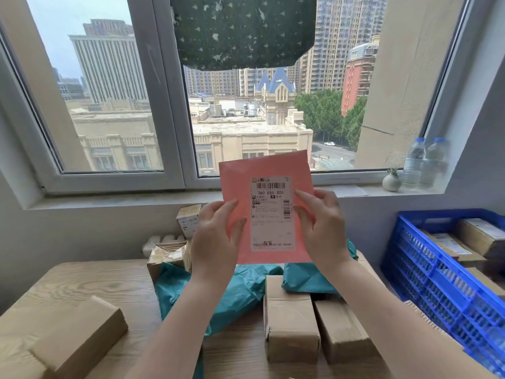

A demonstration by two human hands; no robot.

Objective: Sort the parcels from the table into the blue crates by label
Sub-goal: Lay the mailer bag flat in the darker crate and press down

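The pink mailer [266, 206] is held upright above the table [90, 283], label facing the person. It looks thin, light and floppy, best pinched at its side edges, as the left hand [216, 236] and right hand [322, 225] do. The blue crate [426, 272] sits right of the grip.

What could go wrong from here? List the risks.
1. The pink mailer is thin and held only at its side edges by the left hand and right hand; it could slip onto the pile below.
2. The blue crate already holds boxes, so a flat mailer may slide between them.
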